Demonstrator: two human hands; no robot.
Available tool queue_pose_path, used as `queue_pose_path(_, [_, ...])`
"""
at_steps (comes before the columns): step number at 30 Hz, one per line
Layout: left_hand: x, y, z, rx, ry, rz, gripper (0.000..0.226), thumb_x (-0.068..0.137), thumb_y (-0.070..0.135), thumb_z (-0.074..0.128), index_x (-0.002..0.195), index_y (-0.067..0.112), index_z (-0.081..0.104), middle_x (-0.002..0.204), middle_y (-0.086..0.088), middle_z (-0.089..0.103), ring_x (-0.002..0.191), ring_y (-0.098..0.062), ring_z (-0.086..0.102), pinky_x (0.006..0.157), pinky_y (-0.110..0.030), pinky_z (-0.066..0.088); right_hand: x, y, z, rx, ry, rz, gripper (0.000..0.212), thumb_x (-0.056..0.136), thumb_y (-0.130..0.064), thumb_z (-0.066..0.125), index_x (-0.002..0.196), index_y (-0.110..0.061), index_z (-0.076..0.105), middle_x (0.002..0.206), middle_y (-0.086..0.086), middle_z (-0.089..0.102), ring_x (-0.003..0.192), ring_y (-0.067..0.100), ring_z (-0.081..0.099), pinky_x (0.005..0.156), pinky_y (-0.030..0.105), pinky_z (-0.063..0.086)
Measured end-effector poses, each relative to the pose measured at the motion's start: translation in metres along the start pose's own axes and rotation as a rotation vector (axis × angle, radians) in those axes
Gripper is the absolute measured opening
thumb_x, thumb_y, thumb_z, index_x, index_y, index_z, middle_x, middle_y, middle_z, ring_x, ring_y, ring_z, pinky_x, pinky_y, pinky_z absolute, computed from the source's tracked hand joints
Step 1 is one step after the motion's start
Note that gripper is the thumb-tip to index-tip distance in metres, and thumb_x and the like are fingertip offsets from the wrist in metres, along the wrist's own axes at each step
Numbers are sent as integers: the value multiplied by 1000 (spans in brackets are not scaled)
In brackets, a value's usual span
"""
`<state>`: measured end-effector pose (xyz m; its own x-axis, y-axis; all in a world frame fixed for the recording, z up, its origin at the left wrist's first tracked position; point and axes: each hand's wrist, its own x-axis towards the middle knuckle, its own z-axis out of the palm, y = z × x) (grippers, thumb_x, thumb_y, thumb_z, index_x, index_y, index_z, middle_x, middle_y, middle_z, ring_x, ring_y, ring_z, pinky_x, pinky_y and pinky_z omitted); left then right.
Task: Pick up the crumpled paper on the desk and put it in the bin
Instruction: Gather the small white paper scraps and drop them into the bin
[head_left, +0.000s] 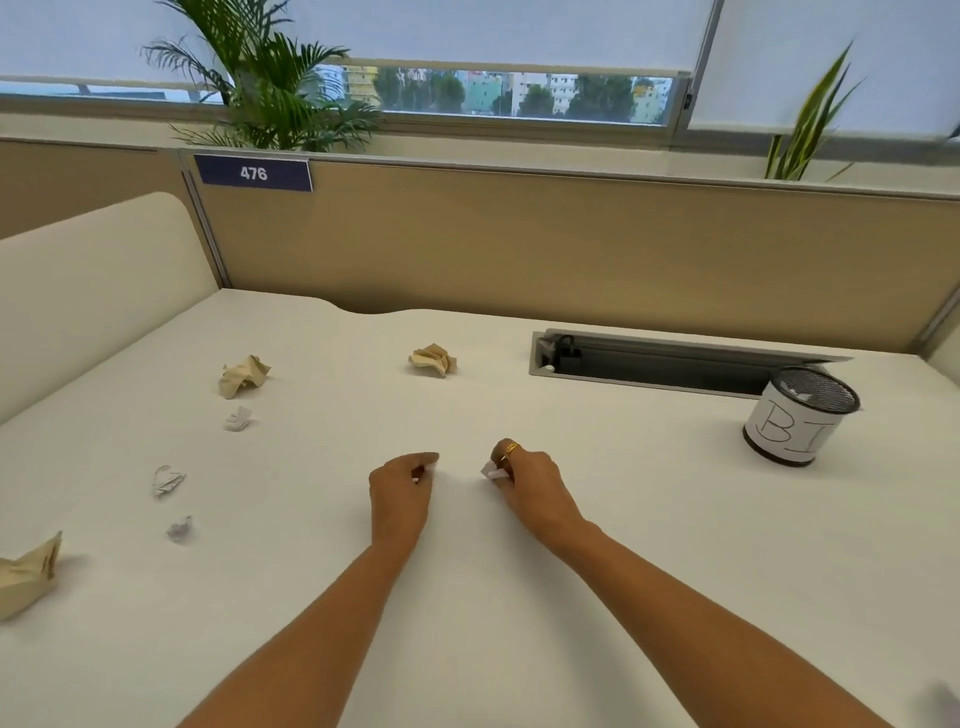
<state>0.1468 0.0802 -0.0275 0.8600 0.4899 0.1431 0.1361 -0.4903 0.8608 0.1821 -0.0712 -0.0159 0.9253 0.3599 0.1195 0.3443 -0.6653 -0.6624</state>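
Both my hands rest near the middle of the white desk (571, 597). My right hand (530, 480) pinches a small white crumpled paper (491, 472). My left hand (402, 491) has its fingers curled round a white scrap (428, 470), mostly hidden. Loose crumpled papers lie further out: a tan one (434, 358) at the centre back, a tan one (241, 375) at the left back, small white ones (238, 418), (167, 480), (180, 529), and a tan one (26, 571) at the left edge. The mesh bin (800, 415) with a white label stands at the right.
An open cable trough (649, 364) is sunk into the desk behind the bin. A tan partition (571, 244) runs along the back and a cream divider (93, 280) along the left. Potted plants stand behind the partition.
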Motion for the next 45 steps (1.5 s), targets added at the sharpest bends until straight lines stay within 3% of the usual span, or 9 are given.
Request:
queue_pose_path(5, [-18, 27, 47, -193, -51, -73, 21, 85, -1, 55, 101, 4, 69, 98, -13, 70, 80, -15, 58, 78, -17, 42, -14, 37, -53, 66, 198, 139, 10, 92, -10, 55, 92, -2, 60, 96, 10, 71, 77, 13, 59, 66, 14, 44])
queue_pose_path(10, [-35, 53, 92, -346, -165, -30, 23, 82, 4, 64, 104, 8, 66, 83, -6, 65, 70, -3, 58, 61, 6, 41, -22, 72, -114, -58, 418, 266, 22, 92, -24, 57, 101, -5, 64, 97, 11, 70, 76, 15, 55, 64, 21, 39])
queue_pose_path(15, [-50, 69, 119, -447, -205, -69, 24, 79, 6, 69, 101, 13, 65, 76, -4, 66, 65, 2, 60, 61, 5, 42, -21, 98, -173, -163, 707, 382, 27, 92, -30, 55, 106, -10, 67, 101, 11, 71, 78, 20, 58, 66, 24, 38])
queue_pose_path(19, [-44, 62, 115, -467, -209, -79, 12, 78, 12, 71, 84, 21, 67, 69, 6, 68, 58, 12, 60, 61, -3, 45, -20, 109, -210, -198, 895, 496, 28, 92, -27, 55, 114, -11, 63, 112, 16, 67, 102, 33, 62, 82, 38, 51])
queue_pose_path(24, [-45, 62, 114, -487, -261, -74, 18, 77, 10, 71, 72, 26, 65, 73, 6, 70, 60, 13, 61, 59, 2, 45, -13, 126, -228, -234, 889, 643, 9, 88, -19, 60, 88, -13, 53, 100, 17, 68, 94, 35, 61, 70, 32, 41])
queue_pose_path(32, [-43, 59, 117, -492, -242, -68, 10, 77, 11, 72, 72, 17, 66, 72, 5, 68, 59, 12, 60, 58, 2, 44, -3, 144, -226, -334, 855, 724, 19, 93, -20, 53, 100, -7, 66, 104, 19, 68, 97, 34, 62, 78, 37, 49])
queue_pose_path(39, [-45, 63, 118, -460, -232, -78, 18, 76, 9, 72, 68, 22, 65, 71, 9, 67, 61, 5, 62, 59, 3, 44, -28, 146, -196, -269, 1063, 630, 20, 91, -18, 53, 104, -5, 62, 107, 17, 63, 101, 33, 56, 75, 39, 49])
queue_pose_path(43, [-42, 75, 125, -383, -213, -129, 3, 76, 16, 73, 76, 16, 70, 75, -2, 69, 71, -13, 61, 70, -18, 48, -49, 166, -160, -268, 955, 680, 16, 89, -14, 53, 99, -5, 62, 107, 16, 61, 103, 34, 54, 76, 40, 47])
queue_pose_path(45, [-40, 88, 131, -310, -215, -101, 12, 77, 23, 73, 83, 13, 73, 81, -2, 71, 78, -14, 62, 73, -22, 45, -57, 176, -146, -266, 833, 731, 18, 89, -15, 53, 100, -7, 62, 112, 14, 59, 108, 32, 50, 84, 41, 43])
